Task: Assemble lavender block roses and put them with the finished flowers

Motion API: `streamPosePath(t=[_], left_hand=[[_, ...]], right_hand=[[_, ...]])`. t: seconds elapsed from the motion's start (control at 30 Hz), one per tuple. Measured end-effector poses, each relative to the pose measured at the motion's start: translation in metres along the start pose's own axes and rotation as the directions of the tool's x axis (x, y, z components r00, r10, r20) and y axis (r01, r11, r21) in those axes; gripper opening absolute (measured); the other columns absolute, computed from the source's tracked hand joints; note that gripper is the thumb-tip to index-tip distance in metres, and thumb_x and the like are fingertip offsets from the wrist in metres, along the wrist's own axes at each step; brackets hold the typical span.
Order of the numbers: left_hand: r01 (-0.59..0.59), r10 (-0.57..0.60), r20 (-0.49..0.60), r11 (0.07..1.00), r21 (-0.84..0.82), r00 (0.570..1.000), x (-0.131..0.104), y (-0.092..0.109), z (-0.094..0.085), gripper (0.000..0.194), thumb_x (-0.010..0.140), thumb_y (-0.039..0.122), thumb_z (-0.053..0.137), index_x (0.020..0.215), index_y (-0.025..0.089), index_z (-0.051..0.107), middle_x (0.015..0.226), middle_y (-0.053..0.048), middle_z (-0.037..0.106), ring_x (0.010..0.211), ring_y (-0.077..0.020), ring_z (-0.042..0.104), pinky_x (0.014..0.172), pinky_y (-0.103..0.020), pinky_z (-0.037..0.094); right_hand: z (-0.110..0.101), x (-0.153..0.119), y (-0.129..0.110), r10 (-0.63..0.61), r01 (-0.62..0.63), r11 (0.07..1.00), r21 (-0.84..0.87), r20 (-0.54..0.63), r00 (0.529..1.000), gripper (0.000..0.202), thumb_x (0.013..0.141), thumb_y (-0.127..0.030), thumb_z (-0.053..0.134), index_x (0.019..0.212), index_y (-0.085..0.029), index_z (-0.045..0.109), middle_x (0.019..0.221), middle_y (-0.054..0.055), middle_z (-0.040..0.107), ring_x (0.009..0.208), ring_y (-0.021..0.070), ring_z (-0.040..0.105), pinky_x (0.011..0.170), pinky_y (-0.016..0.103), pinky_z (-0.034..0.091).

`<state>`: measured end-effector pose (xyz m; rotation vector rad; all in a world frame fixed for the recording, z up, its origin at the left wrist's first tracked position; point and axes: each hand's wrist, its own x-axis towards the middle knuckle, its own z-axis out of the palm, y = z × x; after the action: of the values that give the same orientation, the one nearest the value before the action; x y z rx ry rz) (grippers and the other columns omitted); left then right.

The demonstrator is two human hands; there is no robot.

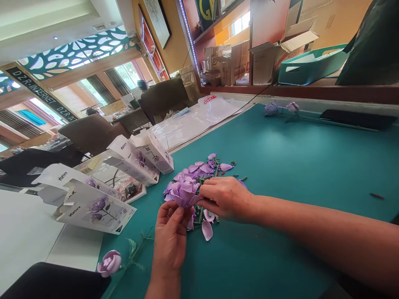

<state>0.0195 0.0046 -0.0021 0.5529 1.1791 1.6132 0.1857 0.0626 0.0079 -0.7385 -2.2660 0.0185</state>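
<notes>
A purple toy rose bloom (184,192) with layered plastic petals is held up over the teal table mat (299,174). My left hand (173,226) grips the bloom from below, thumb and fingers closed at its base. From the right, my right hand (226,198) pinches an outer petal at the bloom's edge. Behind and beneath the hands lies a pile of loose purple petals (199,168) with green stem pieces. Just below my right hand, a pale petal (207,231) rests on the mat.
White flower boxes (102,209) stand open along the left edge. A finished pink-purple rose (109,263) with a leafy stem lies at front left. Two more roses (271,109) and a dark flat object (355,119) lie at the back. A thin brown piece (377,195) is far right.
</notes>
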Motion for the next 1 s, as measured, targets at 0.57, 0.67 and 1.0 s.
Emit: streamPosePath(t=[0.57,0.67,1.0], left_hand=[[0.058,-0.058,0.003,0.998,0.024,0.998,-0.0012,-0.0009,0.0012,0.038,0.043,0.024,0.088,0.072,0.021,0.063,0.08,0.005,0.065,0.074,-0.0139,0.065,0.071,-0.026,0.054],[0.063,-0.063,-0.001,0.998,0.029,0.998,-0.0016,-0.0017,0.0014,0.038,0.043,0.025,0.088,0.072,0.021,0.064,0.079,0.005,0.066,0.074,-0.0141,0.065,0.07,-0.025,0.053],[0.072,-0.072,0.022,0.997,0.004,0.997,-0.0029,-0.0021,0.0025,0.035,0.047,0.022,0.087,0.073,0.021,0.063,0.081,0.005,0.067,0.077,-0.0142,0.065,0.074,-0.027,0.053]], right_hand=[[-0.0049,0.001,0.0029,0.006,-0.006,1.0,-0.002,0.101,0.995,0.018,0.087,-0.027,0.055,0.072,-0.017,0.057,0.069,0.001,0.061,0.063,0.0125,0.052,0.056,0.025,0.028],[-0.005,0.0013,0.003,0.006,-0.006,1.0,0.0,0.107,0.994,0.017,0.087,-0.026,0.056,0.073,-0.017,0.057,0.07,0.002,0.061,0.063,0.0125,0.052,0.056,0.025,0.028],[-0.0022,-0.0002,0.0041,-0.006,0.005,1.0,0.006,0.104,0.995,0.015,0.087,-0.025,0.056,0.075,-0.017,0.058,0.071,0.002,0.062,0.064,0.0129,0.052,0.056,0.025,0.029]])
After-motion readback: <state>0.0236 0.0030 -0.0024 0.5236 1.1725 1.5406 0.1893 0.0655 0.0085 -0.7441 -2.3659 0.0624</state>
